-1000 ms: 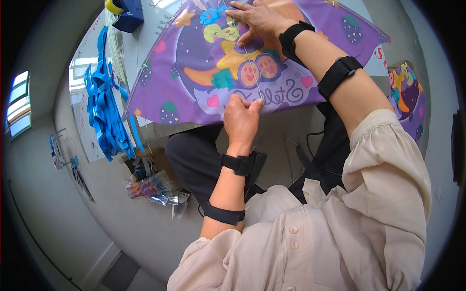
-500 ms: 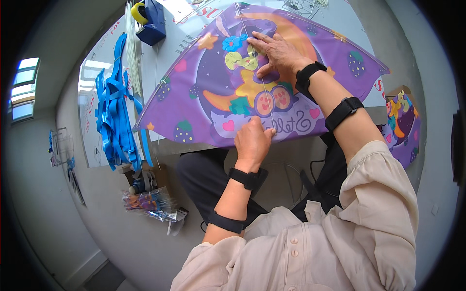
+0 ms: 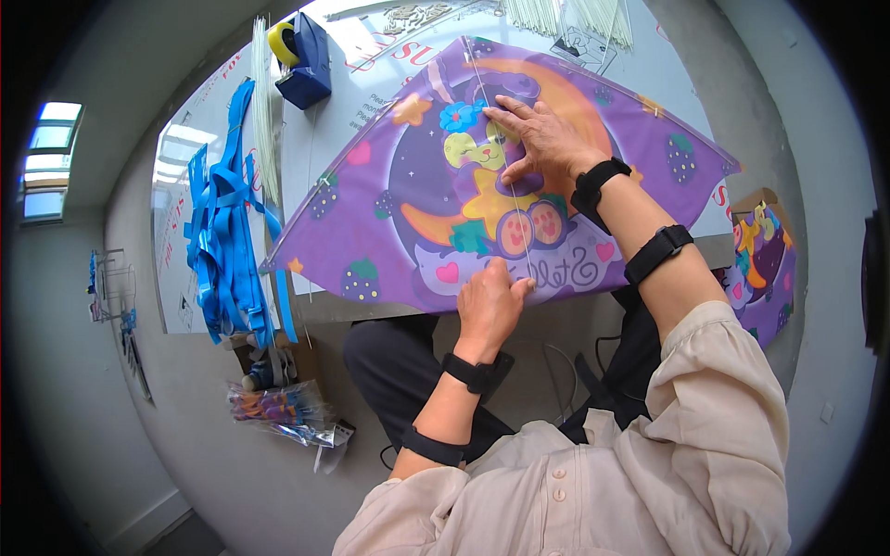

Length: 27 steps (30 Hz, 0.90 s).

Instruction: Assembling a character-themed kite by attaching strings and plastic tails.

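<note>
A purple kite (image 3: 371, 250) printed with a cartoon animal on a moon lies spread on the table, its point facing away. A thin white rod (image 3: 516, 208) runs down its middle. My right hand (image 3: 547, 144) rests open on the upper half, fingers spread, thumb and fingertips close along the rod. At the near edge my left hand (image 3: 489, 304) is closed, thumb and curled fingers pinching at the rod's lower end; the exact grip is partly hidden.
Blue ribbons (image 3: 225, 246) hang over the table's left edge. A blue tape dispenser (image 3: 306, 69) and bundles of thin white rods (image 3: 598, 20) stand farther back. More printed kites (image 3: 762, 264) sit in a box at right. A clear plastic packet (image 3: 278, 406) lies below left.
The whole view has shifted, so table and kite appear slightly lower. Both hands keep nearly the same places on the kite, with the left still at the rod's lower end.
</note>
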### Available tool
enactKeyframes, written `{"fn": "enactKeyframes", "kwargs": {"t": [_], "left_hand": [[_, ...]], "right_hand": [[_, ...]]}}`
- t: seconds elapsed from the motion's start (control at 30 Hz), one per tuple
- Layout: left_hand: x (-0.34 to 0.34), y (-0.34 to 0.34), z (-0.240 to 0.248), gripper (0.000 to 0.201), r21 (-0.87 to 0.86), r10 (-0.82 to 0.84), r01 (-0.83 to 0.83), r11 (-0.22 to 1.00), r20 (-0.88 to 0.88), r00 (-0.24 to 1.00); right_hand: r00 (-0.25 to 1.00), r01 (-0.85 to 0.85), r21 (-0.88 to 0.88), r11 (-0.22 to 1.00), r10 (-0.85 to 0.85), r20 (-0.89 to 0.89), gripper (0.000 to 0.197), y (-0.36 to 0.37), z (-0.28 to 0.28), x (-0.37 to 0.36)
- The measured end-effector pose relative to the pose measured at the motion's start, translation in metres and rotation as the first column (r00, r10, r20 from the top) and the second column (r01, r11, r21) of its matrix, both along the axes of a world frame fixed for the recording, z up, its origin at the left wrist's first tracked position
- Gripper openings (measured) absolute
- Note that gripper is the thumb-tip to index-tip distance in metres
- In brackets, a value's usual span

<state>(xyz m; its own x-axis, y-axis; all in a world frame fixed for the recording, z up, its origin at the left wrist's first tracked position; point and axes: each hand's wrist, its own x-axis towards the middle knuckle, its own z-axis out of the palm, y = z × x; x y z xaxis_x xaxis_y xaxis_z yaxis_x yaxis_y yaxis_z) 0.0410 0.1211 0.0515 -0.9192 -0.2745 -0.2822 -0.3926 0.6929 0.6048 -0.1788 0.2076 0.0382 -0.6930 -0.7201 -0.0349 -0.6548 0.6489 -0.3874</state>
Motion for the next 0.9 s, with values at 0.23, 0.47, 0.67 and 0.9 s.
{"fn": "enactKeyframes", "kwargs": {"t": [0.23,0.47,0.67,0.9], "left_hand": [[-0.002,-0.026,0.015,0.027,0.219,0.021,0.005,0.976,-0.119,0.993],[-0.061,-0.155,0.070,0.016,0.160,0.096,-0.045,0.986,-0.326,0.940],[-0.122,-0.277,0.093,0.019,0.145,0.242,-0.204,0.968,-0.334,0.911],[-0.201,-0.341,0.079,0.013,0.171,0.465,-0.433,0.885,-0.331,0.821]], "right_hand": [[0.999,-0.021,-0.027,0.999,0.020,-0.030,0.099,0.001,0.000,0.000],[1.000,-0.028,-0.004,1.000,0.028,0.001,0.103,-0.001,0.002,-0.003],[0.998,0.020,-0.064,0.998,-0.017,0.056,0.110,-0.004,0.005,-0.002],[0.991,0.094,-0.155,0.984,-0.077,0.113,0.102,-0.002,0.002,-0.002]]}}
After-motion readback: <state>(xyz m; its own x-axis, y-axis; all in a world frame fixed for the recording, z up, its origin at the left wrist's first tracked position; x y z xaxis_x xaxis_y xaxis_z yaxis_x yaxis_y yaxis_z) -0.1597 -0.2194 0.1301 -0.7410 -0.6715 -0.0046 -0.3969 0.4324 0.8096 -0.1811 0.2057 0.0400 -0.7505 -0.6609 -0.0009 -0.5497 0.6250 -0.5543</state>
